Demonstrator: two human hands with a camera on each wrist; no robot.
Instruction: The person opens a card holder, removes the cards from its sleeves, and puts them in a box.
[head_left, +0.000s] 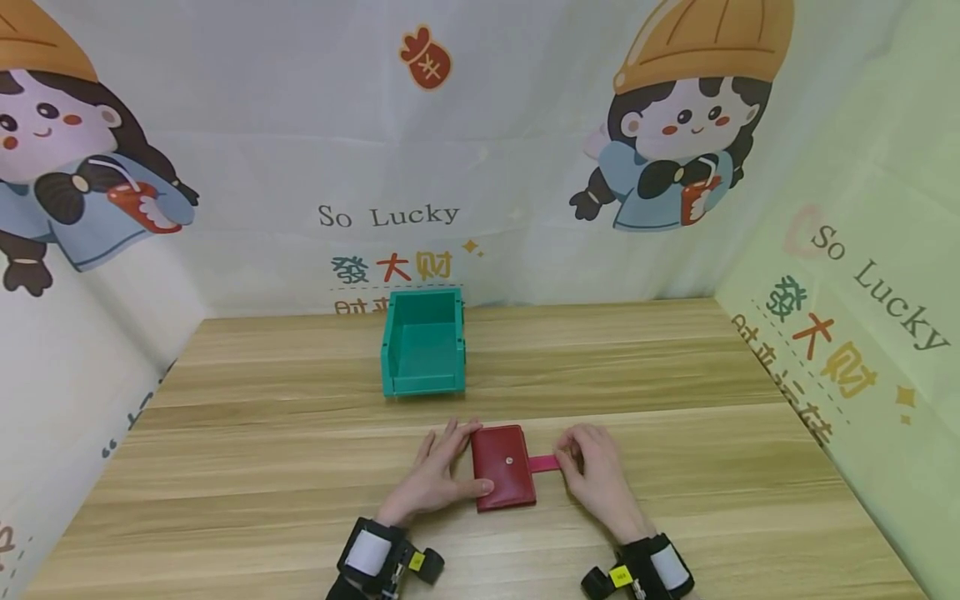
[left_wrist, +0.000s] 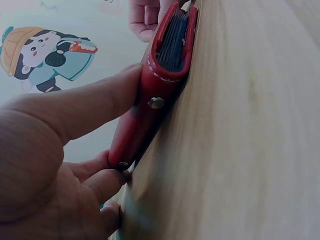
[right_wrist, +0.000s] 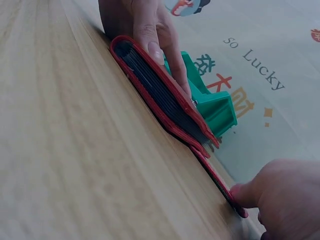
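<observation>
A red wallet (head_left: pixel 504 468) lies flat on the table, its pink-red strap (head_left: pixel 544 463) stretched out to the right. My left hand (head_left: pixel 431 483) rests at the wallet's left side, fingers extended to its upper left corner and thumb on the cover. In the left wrist view that thumb touches the wallet (left_wrist: pixel 156 85) near a metal stud. My right hand (head_left: pixel 596 475) pinches the strap's free end between thumb and finger. The right wrist view shows the wallet (right_wrist: pixel 160 95) edge-on with many dark inner leaves, and my right hand (right_wrist: pixel 290 200) at the strap (right_wrist: pixel 215 177).
A green open bin (head_left: pixel 425 346) stands on the wooden table (head_left: pixel 262 433) behind the wallet, near the back edge. Printed cloth (head_left: pixel 525 183) hangs at the back and along both sides.
</observation>
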